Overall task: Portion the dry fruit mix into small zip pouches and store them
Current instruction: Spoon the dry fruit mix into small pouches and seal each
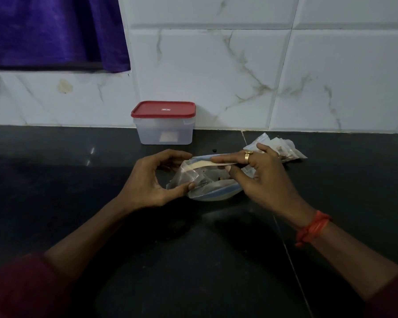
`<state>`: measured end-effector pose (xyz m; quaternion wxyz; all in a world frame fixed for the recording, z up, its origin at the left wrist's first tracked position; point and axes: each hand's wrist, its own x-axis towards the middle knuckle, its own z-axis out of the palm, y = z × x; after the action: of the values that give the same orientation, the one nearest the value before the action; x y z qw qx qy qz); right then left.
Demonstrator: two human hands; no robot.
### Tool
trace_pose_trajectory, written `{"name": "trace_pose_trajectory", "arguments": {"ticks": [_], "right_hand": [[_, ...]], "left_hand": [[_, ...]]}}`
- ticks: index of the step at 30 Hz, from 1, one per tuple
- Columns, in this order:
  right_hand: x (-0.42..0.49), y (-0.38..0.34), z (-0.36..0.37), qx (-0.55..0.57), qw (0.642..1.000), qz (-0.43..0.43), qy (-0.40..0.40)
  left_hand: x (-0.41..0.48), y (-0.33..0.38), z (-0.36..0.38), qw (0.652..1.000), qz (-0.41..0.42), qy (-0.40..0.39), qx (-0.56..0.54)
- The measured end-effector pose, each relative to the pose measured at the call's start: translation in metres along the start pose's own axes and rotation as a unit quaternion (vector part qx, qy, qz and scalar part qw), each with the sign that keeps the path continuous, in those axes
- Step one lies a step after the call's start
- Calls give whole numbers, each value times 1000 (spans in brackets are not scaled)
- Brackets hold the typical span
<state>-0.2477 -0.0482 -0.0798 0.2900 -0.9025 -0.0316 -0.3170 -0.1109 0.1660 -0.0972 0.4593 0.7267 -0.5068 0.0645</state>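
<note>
Black countertop (55, 180) is taking up the whole lower half, glossy, with a small glint of light showing on its left side. A thin seam (287, 253) is running diagonally across it on the right, up toward the wall. White marble-look tiles (216, 65) with grey-brown veins are covering the wall behind, one showing a yellowish stain (65, 86) at left. Purple cloth (51, 31) is hanging top left. A tiny dark speck (214, 150) is lying on the counter.
</note>
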Motion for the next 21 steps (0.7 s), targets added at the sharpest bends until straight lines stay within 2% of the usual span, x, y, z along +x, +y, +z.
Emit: {"name": "trace_pose_trajectory", "arguments": {"ticks": [7, 13, 21], "right_hand": [[0, 1, -1, -2, 1000, -9, -11], [1, 2, -1, 51, 998, 17, 15], [-2, 9, -1, 133, 989, 69, 5]], "left_hand": [[0, -3, 0, 1000, -2, 1, 0], [0, -3, -1, 1000, -5, -6, -1], [0, -3, -2, 1000, -8, -9, 1]]}}
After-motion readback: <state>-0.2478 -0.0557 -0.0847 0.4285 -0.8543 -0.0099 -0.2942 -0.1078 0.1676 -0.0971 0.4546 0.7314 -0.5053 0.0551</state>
